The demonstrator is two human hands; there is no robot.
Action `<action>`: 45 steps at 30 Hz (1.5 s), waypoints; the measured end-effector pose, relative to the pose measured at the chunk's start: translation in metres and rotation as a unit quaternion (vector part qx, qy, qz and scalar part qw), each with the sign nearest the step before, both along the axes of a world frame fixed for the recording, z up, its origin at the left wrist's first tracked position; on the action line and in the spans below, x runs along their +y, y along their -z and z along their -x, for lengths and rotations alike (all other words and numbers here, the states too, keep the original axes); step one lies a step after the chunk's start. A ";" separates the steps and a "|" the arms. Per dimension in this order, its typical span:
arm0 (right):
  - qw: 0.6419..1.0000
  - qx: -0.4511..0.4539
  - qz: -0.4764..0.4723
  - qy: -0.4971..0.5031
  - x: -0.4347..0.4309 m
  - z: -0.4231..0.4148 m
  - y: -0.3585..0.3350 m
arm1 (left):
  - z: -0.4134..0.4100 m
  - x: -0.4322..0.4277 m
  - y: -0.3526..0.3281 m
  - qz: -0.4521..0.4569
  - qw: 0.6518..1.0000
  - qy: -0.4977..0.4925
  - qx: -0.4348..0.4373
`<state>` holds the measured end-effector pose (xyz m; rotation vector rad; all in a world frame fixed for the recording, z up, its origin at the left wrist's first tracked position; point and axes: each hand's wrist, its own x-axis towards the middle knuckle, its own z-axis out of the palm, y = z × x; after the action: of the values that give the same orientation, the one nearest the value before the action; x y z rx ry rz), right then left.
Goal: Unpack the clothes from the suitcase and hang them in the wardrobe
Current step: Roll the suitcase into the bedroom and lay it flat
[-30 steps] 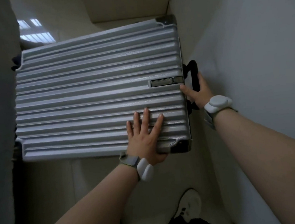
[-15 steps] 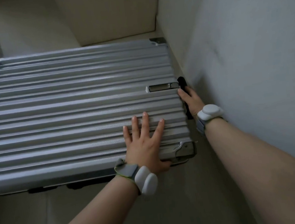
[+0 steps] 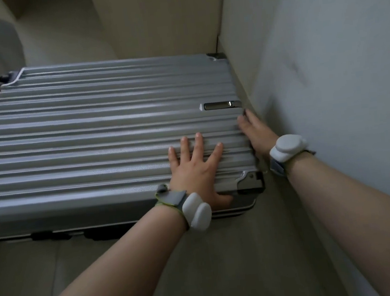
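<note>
Ribbed hard-shell suitcase [image 3: 105, 138], flat, lid shut.

Dim, soft light; right hand [image 3: 254, 130] blurred; edges perhaps warped.

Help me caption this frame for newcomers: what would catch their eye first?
The big ribbed silver suitcase lies flat and closed on the floor, filling the middle. The left hand lies spread on its near right corner, and the right hand reaches along its right edge, beside the pale wall.
</note>
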<state>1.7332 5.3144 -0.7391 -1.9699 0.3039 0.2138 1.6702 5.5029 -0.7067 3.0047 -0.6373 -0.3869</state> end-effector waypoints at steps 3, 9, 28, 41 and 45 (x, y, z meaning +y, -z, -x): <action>0.995 -0.037 0.085 -0.041 0.013 0.009 -0.013 | -0.001 -0.002 0.002 0.002 1.000 0.003 -0.012; 0.923 -0.060 0.357 -0.132 0.055 0.041 -0.029 | 0.001 0.050 -0.004 -0.013 0.998 0.062 -0.029; 0.792 -0.166 0.512 -0.287 0.209 0.105 -0.019 | 0.033 0.258 0.017 0.019 0.985 -0.071 -0.154; 0.788 -0.262 0.476 -0.290 0.184 0.106 -0.008 | 0.050 0.243 0.021 0.013 0.980 -0.091 -0.175; 0.800 -0.271 0.453 -0.286 0.177 0.112 -0.008 | 0.064 0.234 0.019 0.011 0.980 -0.103 -0.173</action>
<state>1.6212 5.4914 -0.7309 -2.9200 -0.7247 -0.1691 1.6062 5.7365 -0.7254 3.0999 -0.3326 0.1547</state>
